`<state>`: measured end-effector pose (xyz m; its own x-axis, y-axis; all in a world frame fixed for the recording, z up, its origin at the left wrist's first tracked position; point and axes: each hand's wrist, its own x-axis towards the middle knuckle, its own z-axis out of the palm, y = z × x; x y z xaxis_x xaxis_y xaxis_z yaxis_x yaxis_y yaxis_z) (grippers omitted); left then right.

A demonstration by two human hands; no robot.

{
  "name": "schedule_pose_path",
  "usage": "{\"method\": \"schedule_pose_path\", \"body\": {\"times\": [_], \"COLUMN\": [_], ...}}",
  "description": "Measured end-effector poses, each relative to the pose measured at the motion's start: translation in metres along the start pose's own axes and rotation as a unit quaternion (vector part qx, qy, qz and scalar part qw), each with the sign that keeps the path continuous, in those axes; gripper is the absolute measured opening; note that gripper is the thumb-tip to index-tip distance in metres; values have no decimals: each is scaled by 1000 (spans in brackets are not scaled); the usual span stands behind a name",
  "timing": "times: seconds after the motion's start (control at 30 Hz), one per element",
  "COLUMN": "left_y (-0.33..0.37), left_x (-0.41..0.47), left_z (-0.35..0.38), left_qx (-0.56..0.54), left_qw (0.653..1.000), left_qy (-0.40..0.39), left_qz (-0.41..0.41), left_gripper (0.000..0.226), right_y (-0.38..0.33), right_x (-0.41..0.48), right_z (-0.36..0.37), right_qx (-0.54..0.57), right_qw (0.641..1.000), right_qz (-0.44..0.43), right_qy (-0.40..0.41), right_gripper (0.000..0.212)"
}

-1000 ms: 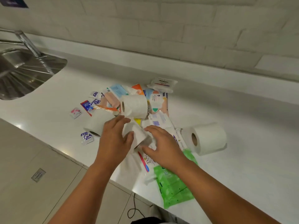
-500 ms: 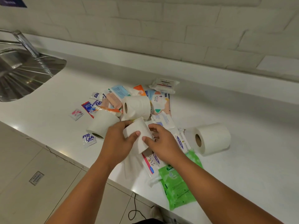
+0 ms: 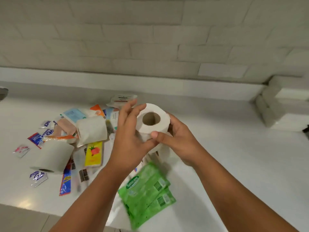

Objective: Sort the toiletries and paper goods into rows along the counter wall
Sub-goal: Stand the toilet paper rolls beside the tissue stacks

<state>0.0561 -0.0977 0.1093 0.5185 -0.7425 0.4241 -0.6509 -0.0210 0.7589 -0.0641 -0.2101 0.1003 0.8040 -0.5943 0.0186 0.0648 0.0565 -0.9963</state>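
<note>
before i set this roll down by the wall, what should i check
1. Grip on the toilet roll: ok, left hand and right hand both hold it.
2. Roll clear of the pile: ok, held above it.
3. Landing spot: ok, the counter strip by the wall on the right is bare.
4. Loose tail tucked in: cannot tell, hands hide it.
5. Other rolls sorted: not ok, the upper roll and the lower roll lie in the pile.
</note>
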Motion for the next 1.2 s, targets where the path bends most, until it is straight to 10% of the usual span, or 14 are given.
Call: {"method": "schedule_pose_path", "body": {"times": [0.43, 0.9, 1.2], "left_y": [57, 62, 53], "left_x": [41, 83, 143], "left_z": [181, 382, 439], "left_qx": [-150, -63, -59], "left_qw": [924, 982, 985], "left_qy": [-347, -118, -129], "left_qz": [-62, -132, -98], "left_gripper": [106, 86, 78], "right_y": [0, 37, 49], "right_x": [-58, -30, 24], "right_z": [-211, -333, -386], "right_qx": [61, -39, -87], "right_qw": [983, 949, 941], "right_qz": [77, 120, 113], "right_qy": [153, 289, 307], "right_gripper": [33, 30, 35]}}
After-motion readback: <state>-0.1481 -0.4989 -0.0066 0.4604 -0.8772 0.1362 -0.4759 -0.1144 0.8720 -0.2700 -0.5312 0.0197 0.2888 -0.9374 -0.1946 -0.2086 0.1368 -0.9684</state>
